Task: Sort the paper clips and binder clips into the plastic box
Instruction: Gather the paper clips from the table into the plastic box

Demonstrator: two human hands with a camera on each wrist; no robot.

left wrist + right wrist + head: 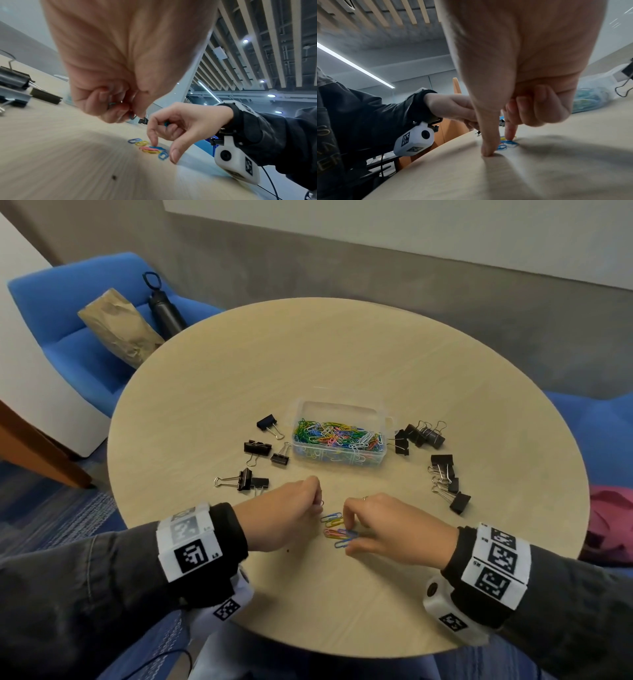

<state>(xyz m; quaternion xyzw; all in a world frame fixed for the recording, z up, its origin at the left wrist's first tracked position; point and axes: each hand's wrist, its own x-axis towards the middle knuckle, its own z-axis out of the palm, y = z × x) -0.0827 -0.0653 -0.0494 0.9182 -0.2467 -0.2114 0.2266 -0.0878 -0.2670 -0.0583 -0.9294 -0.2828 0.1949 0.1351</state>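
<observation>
A clear plastic box (376, 458) holding many coloured paper clips stands mid-table. A few loose paper clips (337, 530) (150, 148) lie near the front, between my hands. My left hand (317, 505) (120, 111) hovers just left of them, fingers curled round several paper clips. My right hand (347, 537) (498, 145) has its index finger pressed on the loose clips and its thumb on the table beside them. Its other fingers are curled, with a bit of a blue clip (166, 123) showing inside. Black binder clips lie left (257, 446) and right (445, 474) of the box.
The round wooden table (376, 354) ends close behind my wrists. A blue chair (61, 337) at the back left carries a brown paper bag (120, 326) and a black bottle (164, 309). Something pink (609, 522) lies off the table's right side.
</observation>
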